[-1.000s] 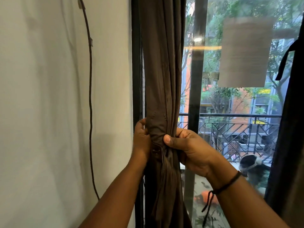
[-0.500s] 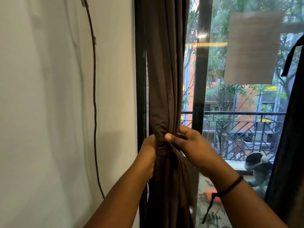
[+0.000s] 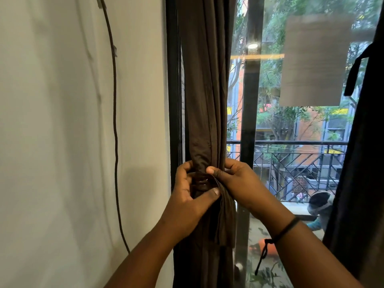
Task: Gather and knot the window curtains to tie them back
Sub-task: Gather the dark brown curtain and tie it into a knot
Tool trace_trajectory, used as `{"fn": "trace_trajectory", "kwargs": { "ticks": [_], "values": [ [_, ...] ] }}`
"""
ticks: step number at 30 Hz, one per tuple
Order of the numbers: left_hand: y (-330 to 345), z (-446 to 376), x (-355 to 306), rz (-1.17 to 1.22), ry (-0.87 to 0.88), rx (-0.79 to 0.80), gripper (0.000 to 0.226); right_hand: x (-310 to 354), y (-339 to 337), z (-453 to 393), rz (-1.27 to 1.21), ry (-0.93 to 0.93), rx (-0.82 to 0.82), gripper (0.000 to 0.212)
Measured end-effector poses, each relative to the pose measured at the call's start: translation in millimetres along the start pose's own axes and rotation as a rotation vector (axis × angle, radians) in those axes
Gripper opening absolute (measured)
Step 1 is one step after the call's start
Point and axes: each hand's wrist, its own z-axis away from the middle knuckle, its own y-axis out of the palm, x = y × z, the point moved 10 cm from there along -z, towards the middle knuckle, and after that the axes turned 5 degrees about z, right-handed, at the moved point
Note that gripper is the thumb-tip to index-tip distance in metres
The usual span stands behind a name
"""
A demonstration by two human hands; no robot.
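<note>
A dark brown curtain [image 3: 205, 90] hangs gathered into a narrow bundle along the black window frame. At about waist of the bundle a tie band [image 3: 201, 181] wraps round it. My left hand [image 3: 187, 200] grips the bundle from the left, thumb across the front below the band. My right hand [image 3: 234, 181] holds it from the right, thumb pressed on the fabric just above the band, with a loose strip of fabric [image 3: 225, 217] hanging down under it. A second dark curtain [image 3: 361, 163] hangs at the far right edge.
A white wall [image 3: 62, 142] fills the left, with a thin dark cable [image 3: 114, 121] running down it. Behind the glass are a black mullion [image 3: 250, 100], a balcony railing [image 3: 291, 163], trees and buildings. A frosted patch [image 3: 315, 59] sits on the pane.
The view has tilted so my hands sit lower in frame. My left hand came round to the front of the bundle, its thumb now across the fabric below the band.
</note>
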Motion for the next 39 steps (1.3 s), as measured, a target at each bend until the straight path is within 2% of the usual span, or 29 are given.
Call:
{"fn": "trace_trajectory", "kwargs": {
  "ticks": [1, 2, 4, 5, 8, 10, 12, 13, 16, 19, 22, 28, 32, 35, 37, 39],
  "values": [
    [-3.9, -0.8, 0.8, -0.029, 0.025, -0.036, 0.053, 1.7, 1.9, -0.7, 0.040, -0.003, -0.028, 0.008],
    [-7.7, -0.6, -1.8, -0.052, 0.050, -0.076, 0.051, 1.7, 3.2, -1.5, 0.088, 0.005, -0.055, 0.018],
    [-13.1, 0.2, -7.9, -0.066, 0.085, -0.120, 0.045, -4.9, 3.5, -1.8, 0.175, 0.060, -0.089, 0.054],
    [-15.5, -0.2, -8.2, -0.062, 0.099, -0.129, 0.041, -7.0, 4.0, -1.5, 0.230, 0.077, -0.089, 0.061],
    [-21.2, -2.6, -6.9, -0.015, 0.084, -0.150, 0.043, -1.8, 5.7, 0.1, 0.470, 0.024, -0.048, 0.031],
    [-24.0, -6.9, -5.5, 0.039, 0.054, -0.133, 0.039, 4.7, 10.6, 3.4, 0.558, -0.049, -0.021, 0.040],
    [-27.3, -9.8, -11.8, 0.019, 0.070, -0.109, 0.031, 4.9, 14.5, 6.9, 0.490, -0.083, 0.014, 0.063],
    [-30.2, -11.4, -12.6, 0.019, 0.075, -0.106, 0.030, 4.5, 16.4, 8.9, 0.447, -0.096, 0.033, 0.065],
    [-37.6, -16.7, -7.5, 0.016, 0.062, -0.123, 0.029, -2.9, 23.2, 16.9, 0.300, -0.083, 0.079, 0.048],
    [-40.0, -23.6, 2.3, -0.001, 0.046, -0.155, 0.025, -5.4, 24.5, 23.5, 0.253, -0.092, 0.075, 0.053],
    [-36.6, -27.4, 8.1, -0.007, 0.044, -0.140, 0.026, 2.6, 22.4, 30.6, 0.377, -0.078, 0.054, 0.073],
    [-28.7, -18.1, -3.1, -0.046, 0.205, -0.163, 0.029, 9.7, 21.1, 40.7, 0.633, -0.073, 0.131, 0.061],
    [-22.9, -5.7, -18.4, -0.210, 0.374, -0.217, 0.040, 13.5, 12.3, 41.7, 0.825, -0.148, 0.028, 0.039],
    [-21.6, 0.0, -25.8, -0.384, 0.433, -0.246, 0.024, 22.6, 6.8, 43.7, 0.811, -0.232, -0.095, 0.026],
    [-13.5, 3.9, -29.9, -0.502, 0.474, -0.178, 0.014, 22.2, 2.6, 45.3, 0.711, -0.224, -0.132, 0.033],
    [-8.0, 7.0, -31.7, -0.555, 0.465, -0.115, 0.020, 20.9, 0.1, 44.9, 0.633, -0.219, -0.162, 0.047]
  ]
}}
